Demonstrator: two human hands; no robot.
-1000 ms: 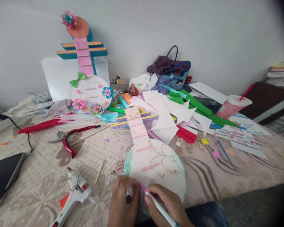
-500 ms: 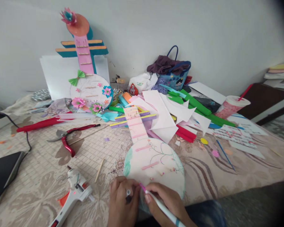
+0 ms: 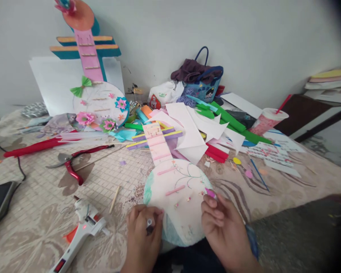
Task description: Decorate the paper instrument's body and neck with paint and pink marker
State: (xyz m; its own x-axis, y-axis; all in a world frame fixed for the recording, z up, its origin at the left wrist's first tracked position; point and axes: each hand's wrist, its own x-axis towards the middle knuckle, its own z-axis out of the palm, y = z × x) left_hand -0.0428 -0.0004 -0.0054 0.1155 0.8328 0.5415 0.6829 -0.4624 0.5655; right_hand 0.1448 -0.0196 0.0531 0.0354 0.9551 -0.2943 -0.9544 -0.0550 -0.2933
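A cardboard instrument model with a round white body (image 3: 184,223) and a pink-barred neck (image 3: 158,146) lies in front of me, its near edge over my lap. Flowers and thin branches are drawn on the body. My left hand (image 3: 143,233) is closed at the body's left edge, fingertips touching it. Between its fingers sits a small dark marker cap (image 3: 149,223) with a pale round end. At the body's right edge, my right hand (image 3: 226,225) grips a marker (image 3: 211,193); its magenta tip shows, while the fingers hide most of the barrel.
A glue gun (image 3: 83,231) with a red light lies left, below red-handled pruning shears (image 3: 74,161). Behind the model are paper scraps (image 3: 187,131), a blue bag (image 3: 206,89) and a lidded cup (image 3: 268,121). A larger decorated model (image 3: 88,72) leans against the wall.
My right hand has lifted the marker off the lower left of the body and moved right, turning palm up. My left hand stays at the edge. The camera view has shifted slightly.
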